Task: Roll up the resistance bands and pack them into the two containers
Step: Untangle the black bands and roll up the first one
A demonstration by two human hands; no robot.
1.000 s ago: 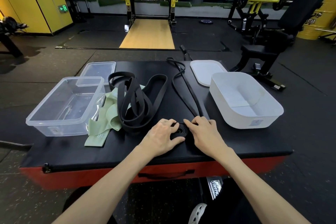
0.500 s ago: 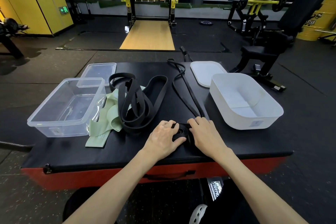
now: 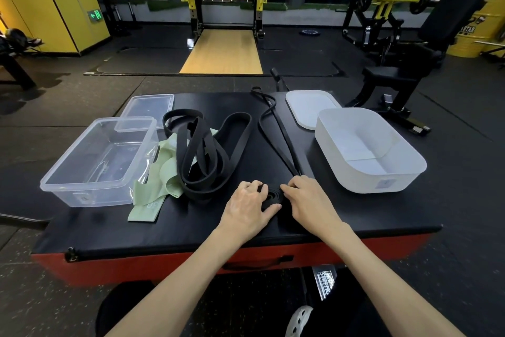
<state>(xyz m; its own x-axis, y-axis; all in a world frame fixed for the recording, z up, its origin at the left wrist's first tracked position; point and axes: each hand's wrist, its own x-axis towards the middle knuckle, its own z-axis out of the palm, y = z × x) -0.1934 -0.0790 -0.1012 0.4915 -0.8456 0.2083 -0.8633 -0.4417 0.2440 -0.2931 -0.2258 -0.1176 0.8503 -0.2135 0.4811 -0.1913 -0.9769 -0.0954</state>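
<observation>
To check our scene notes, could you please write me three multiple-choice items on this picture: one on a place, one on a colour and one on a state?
1. Where does the white container stand?
A. On the gym floor
B. On the black pad, to the right of the right hand
C. On a chair

2. What colour is the flat band beside the clear container?
A. Red
B. Blue
C. Pale green

3. What state is the thin black band in?
A. Partly coiled, gripped by the left hand and right hand, tail stretched away
B. Fully rolled inside a container
C. Hanging off the pad's edge

Key: 1 B, its base rests on the pad beyond the right hand. 2 C, it shows pale green against the black. 3 A, a small coil sits between the fingers and two strands run on.
</observation>
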